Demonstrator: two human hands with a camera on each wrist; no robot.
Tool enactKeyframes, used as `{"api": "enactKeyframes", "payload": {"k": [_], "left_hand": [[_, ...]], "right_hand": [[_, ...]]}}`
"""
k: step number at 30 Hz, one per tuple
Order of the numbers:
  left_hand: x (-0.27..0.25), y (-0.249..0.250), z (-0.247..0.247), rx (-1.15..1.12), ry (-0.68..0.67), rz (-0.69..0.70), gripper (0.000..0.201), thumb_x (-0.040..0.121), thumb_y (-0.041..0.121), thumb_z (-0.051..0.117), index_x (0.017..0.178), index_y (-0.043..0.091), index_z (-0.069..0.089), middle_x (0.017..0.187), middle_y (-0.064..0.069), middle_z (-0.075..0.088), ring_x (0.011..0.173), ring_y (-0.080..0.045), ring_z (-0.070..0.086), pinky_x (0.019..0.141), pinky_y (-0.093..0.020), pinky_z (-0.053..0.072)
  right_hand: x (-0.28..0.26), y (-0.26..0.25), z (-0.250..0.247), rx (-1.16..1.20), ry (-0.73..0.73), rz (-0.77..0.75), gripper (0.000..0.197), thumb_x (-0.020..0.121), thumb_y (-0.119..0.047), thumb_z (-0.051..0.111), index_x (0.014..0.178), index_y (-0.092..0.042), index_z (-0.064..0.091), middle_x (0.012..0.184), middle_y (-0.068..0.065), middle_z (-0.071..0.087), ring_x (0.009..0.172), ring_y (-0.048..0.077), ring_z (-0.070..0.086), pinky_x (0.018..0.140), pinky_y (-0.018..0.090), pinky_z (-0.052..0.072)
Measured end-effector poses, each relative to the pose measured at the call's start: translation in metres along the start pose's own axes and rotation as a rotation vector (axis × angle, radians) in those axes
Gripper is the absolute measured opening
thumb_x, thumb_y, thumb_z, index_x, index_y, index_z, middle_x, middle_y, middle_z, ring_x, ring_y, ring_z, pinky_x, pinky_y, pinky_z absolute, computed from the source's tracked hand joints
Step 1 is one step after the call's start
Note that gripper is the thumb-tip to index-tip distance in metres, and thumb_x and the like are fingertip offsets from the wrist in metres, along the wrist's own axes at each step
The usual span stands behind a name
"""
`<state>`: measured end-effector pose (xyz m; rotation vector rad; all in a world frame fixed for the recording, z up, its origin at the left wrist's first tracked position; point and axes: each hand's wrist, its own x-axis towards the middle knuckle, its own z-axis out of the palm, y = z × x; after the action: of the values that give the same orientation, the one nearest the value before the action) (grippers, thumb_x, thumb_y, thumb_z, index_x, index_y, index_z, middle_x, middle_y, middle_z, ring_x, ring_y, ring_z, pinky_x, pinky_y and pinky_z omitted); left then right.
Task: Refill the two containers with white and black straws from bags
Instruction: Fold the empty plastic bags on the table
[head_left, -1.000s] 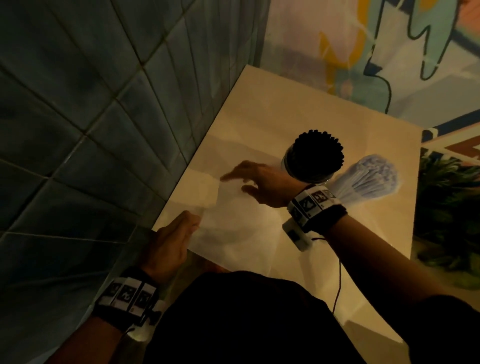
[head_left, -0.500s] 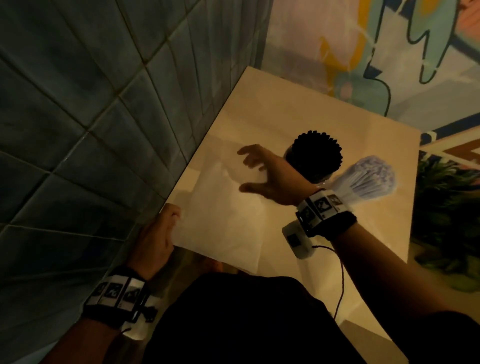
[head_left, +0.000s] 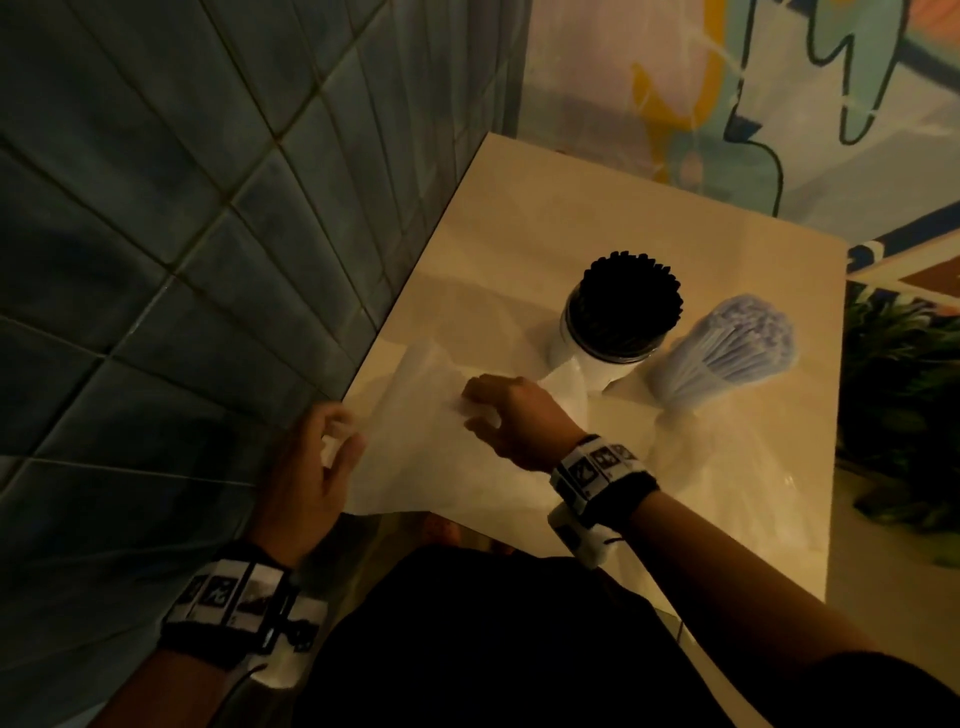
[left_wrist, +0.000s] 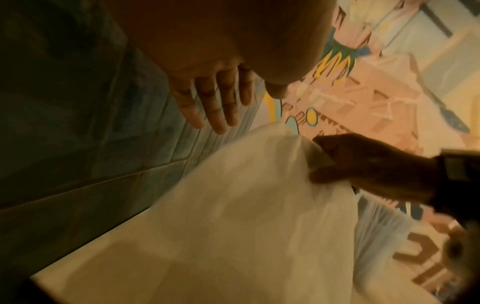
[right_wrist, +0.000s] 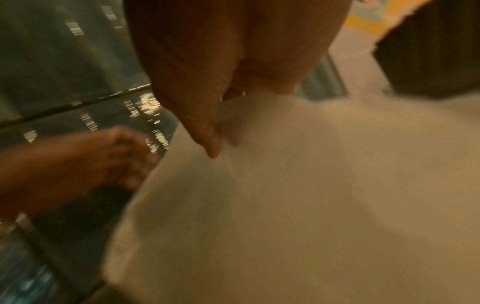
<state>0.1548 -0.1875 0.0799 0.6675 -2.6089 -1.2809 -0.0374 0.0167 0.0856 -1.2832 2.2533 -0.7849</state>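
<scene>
Fingers of my right hand (head_left: 511, 415) are pinching the translucent bag (head_left: 426, 457); left hand (head_left: 317, 467) is hovering near it, fingers straight.

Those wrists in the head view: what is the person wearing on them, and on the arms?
Both forearms are bare. Each wrist carries a black band faced with white square tags bearing black printed patterns. Under each band hangs a small white camera block, and a thin dark cable runs from the one on the right wrist. The left wrist band looks the same. The left hand and right hand wear no gloves.
</scene>
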Motion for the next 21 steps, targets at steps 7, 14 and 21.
{"api": "enactKeyframes", "payload": {"k": [7, 14, 21], "left_hand": [[0.048, 0.043, 0.016, -0.006, -0.03, 0.152, 0.053, 0.088, 0.058, 0.052, 0.132, 0.028, 0.05, 0.129, 0.011, 0.053, 0.113, -0.008, 0.054, 0.09, -0.029, 0.048], [0.057, 0.04, 0.01, -0.017, -0.071, 0.238, 0.036, 0.091, 0.047, 0.057, 0.091, 0.011, 0.061, 0.089, 0.004, 0.062, 0.083, -0.008, 0.06, 0.072, -0.018, 0.048], [0.037, 0.031, -0.008, -0.146, -0.208, 0.244, 0.042, 0.09, 0.056, 0.055, 0.101, 0.018, 0.066, 0.106, 0.016, 0.065, 0.101, -0.006, 0.064, 0.087, -0.015, 0.049]], "right_hand": [[-0.012, -0.027, 0.007, -0.132, -0.011, -0.138, 0.015, 0.091, -0.013, 0.057, 0.105, -0.013, 0.061, 0.098, 0.005, 0.063, 0.082, 0.029, 0.059, 0.066, 0.041, 0.051], [-0.025, -0.013, -0.002, -0.102, -0.073, -0.035, 0.048, 0.089, -0.035, 0.07, 0.132, -0.023, 0.052, 0.126, 0.001, 0.053, 0.098, 0.024, 0.06, 0.083, 0.042, 0.055], [-0.043, 0.038, -0.047, -0.399, -0.273, 0.312, 0.104, 0.073, -0.053, 0.081, 0.154, -0.037, 0.018, 0.15, 0.001, 0.039, 0.113, 0.029, 0.06, 0.094, 0.042, 0.05]]}}
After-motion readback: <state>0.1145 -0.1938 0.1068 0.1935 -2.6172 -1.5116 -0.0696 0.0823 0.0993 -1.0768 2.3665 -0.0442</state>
